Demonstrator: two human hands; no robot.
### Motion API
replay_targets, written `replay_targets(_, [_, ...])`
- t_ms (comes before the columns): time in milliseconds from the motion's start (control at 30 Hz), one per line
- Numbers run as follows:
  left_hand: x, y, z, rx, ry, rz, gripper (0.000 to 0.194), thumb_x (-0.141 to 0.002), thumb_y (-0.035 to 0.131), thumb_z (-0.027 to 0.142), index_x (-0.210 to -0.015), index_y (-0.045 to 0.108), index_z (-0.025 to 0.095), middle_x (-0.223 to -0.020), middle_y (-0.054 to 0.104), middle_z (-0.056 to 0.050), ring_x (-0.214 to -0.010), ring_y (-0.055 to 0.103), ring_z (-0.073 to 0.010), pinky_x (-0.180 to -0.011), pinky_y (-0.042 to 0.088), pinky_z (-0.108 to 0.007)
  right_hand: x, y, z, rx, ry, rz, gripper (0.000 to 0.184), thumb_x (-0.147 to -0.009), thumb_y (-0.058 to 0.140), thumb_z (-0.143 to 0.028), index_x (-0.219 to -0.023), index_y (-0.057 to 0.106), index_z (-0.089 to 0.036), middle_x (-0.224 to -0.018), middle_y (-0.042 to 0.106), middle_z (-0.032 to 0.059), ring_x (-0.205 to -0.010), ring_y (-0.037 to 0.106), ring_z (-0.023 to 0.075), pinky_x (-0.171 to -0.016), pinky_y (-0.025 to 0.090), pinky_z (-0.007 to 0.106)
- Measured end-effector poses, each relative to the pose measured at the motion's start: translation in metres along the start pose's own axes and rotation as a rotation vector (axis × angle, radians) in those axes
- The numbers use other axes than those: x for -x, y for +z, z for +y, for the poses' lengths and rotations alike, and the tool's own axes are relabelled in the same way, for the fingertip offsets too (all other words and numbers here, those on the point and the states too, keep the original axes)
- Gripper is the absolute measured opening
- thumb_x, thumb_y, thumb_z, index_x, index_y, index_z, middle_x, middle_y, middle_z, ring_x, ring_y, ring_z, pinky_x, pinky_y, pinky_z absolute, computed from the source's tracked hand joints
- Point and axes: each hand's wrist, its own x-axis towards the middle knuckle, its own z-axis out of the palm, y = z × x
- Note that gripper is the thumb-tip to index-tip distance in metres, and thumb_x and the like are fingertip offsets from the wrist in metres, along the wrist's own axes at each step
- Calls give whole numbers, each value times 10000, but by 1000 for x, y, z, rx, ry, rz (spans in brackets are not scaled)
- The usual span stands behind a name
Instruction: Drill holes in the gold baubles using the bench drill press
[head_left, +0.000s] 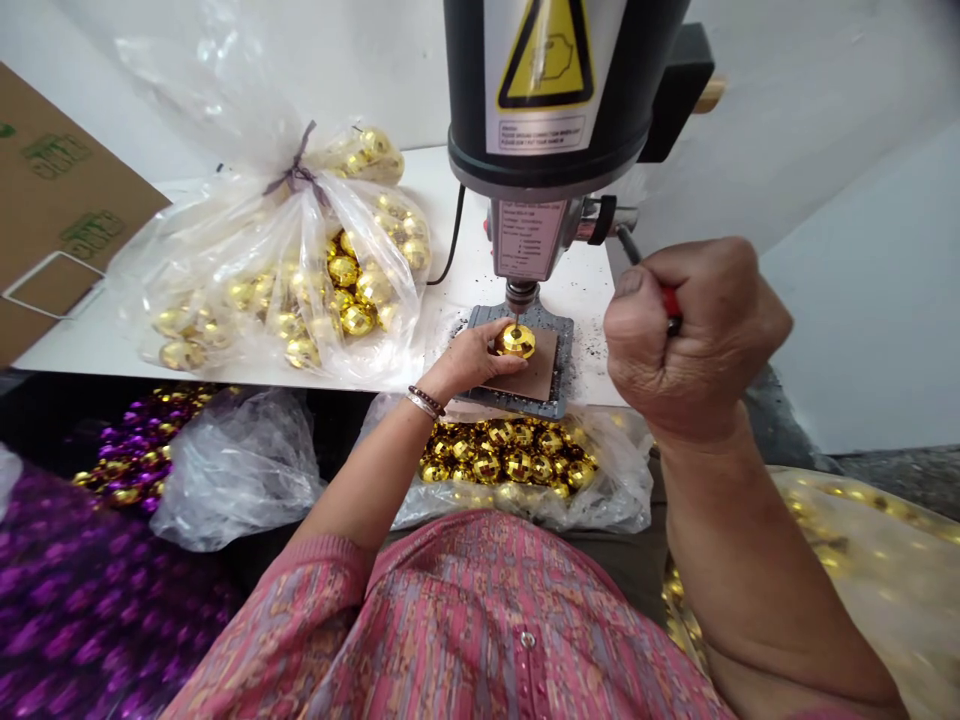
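Observation:
On the square brown pad (536, 372) of a drill press (525, 240), my left hand (478, 358) grips a shiny gold faceted ball (517, 341) between thumb and fingers. The drill bit (517, 319) comes down onto the top of this ball; whether it has entered cannot be made out. My right hand (694, 335) is wrapped in a fist round the press's feed lever (628, 245), whose red end (670, 297) pokes out below the thumb. Under the pad lies the grey metal base (559, 395), with dark shavings around it.
A tied clear bag of gold balls (300, 290) stands left of the press, near a cardboard box (67, 200). Below the table edge, an open bag holds gold balls (517, 460). Purple and gold balls (139, 440) lie lower left; another bag (870, 560) is at right.

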Motion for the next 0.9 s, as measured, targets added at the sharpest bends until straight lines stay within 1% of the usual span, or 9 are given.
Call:
replay_targets(233, [2,0,6,-22,-78,-12,774,-751,839,291,-1471,600,134,-957,763,-29,-860,670,-166,-868,521,-268,12,8,3,78,-51,38,60,-971,437,-202,-950,491,-218,-781,517,0,-766,513,106,-721,365,276])
replay_targets(500, [3,1,4,8,-54,-5,703,-758,817,306,-1430,641,196,-1113,766,-26,-941,675,-172,-919,514,-273,31,22,3,38,-83,122,47,-937,447,-171,-952,482,-199,-775,512,16,-757,492,117,-727,398,279])
replay_targets(567, [3,2,3,6,-44,-7,672,-755,812,308,-1400,659,196,-1104,764,-25,-937,672,-175,-909,515,-275,30,23,2,8,-89,157,45,-944,440,-184,-937,483,-198,-766,521,12,-750,501,114,-712,393,268])
replay_targets(633, [2,4,1,1,-27,-8,625,-757,807,317,-1354,681,187,-1060,761,-25,-916,670,-179,-883,518,-277,19,23,2,0,-78,180,110,-972,407,-220,-909,493,-193,-753,531,10,-713,495,103,-669,365,253])
replay_targets(667, [2,5,0,-1,-18,-2,602,-756,807,323,-1329,690,185,-1039,759,-23,-908,669,-183,-869,519,-277,9,21,2,-2,-56,189,168,-991,380,-251,-888,499,-189,-740,529,9,-687,484,96,-647,347,247])
replay_targets(733, [4,8,-2,7,0,28,565,-747,808,320,-1285,696,189,-1015,752,-16,-904,667,-187,-850,519,-279,-16,19,4,-6,56,174,286,-1019,329,-325,-841,498,-179,-714,519,10,-645,462,82,-626,324,237])
replay_targets(767, [6,9,-3,23,11,45,554,-743,807,309,-1273,692,192,-1016,749,-13,-907,666,-187,-846,519,-280,-29,18,6,-16,177,154,323,-1016,331,-379,-810,476,-177,-708,511,11,-641,457,79,-644,335,238])
replay_targets(800, [9,10,-4,49,25,57,554,-742,804,293,-1273,682,193,-1027,746,-13,-914,664,-186,-846,520,-280,-41,17,7,-28,295,106,338,-998,344,-421,-786,447,-179,-708,505,12,-635,451,77,-662,341,247])
replay_targets(900, [26,8,-7,132,75,72,577,-748,787,247,-1302,646,179,-1075,739,-32,-940,661,-181,-862,526,-287,-65,16,8,-58,443,54,345,-927,332,-480,-748,389,-191,-695,483,21,-584,427,87,-664,333,282])
